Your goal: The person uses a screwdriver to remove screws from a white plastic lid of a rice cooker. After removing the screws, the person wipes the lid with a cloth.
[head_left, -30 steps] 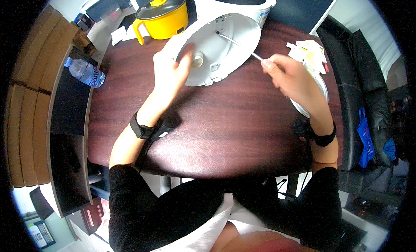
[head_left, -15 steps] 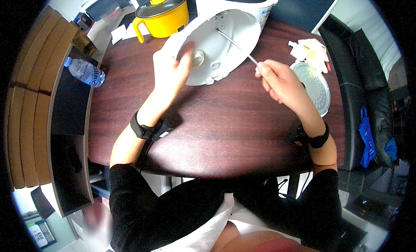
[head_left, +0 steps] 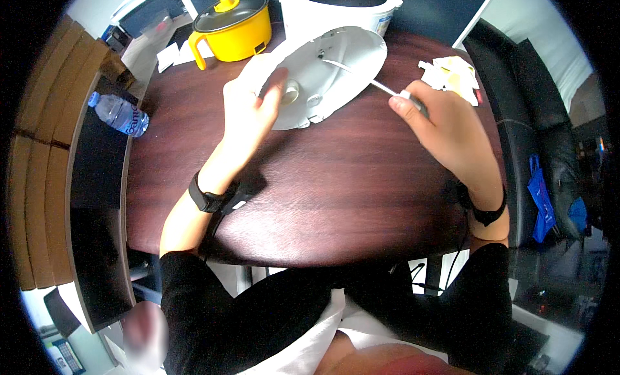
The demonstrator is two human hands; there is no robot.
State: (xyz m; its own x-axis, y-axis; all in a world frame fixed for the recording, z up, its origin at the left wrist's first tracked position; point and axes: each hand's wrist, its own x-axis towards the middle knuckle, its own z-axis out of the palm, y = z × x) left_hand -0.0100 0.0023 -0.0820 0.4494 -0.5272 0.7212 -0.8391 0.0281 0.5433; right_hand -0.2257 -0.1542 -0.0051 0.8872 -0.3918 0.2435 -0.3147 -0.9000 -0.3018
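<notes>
My left hand point(head_left: 248, 113) grips the near left edge of a white oval appliance lid point(head_left: 352, 68), thumb on its inner side, and holds it tilted above the table. A round knob-like fitting point(head_left: 289, 93) shows on that inner face, beside the thumb. My right hand point(head_left: 445, 126) is closed round the handle of a screwdriver point(head_left: 385, 88), which is mostly hidden in the fingers. The thin metal shaft reaches over the lid's right edge, and its tip is near a small recess point(head_left: 321, 53) high on the lid. Whether the tip touches is too small to tell.
Behind the lid stands a white lidless appliance body point(head_left: 297, 17). A yellow pot point(head_left: 248, 36) with a dark lid is at the back left, near white papers point(head_left: 168, 57). Crumpled tissues point(head_left: 452, 71) lie at the back right. A water bottle point(head_left: 119, 113) lies left of the brown table point(head_left: 310, 194).
My right hand has turned over and moved slightly right, now covering the round perforated disc seen earlier. The screwdriver stays directed at the lid. My left hand keeps its hold; the whole view has shifted slightly.
</notes>
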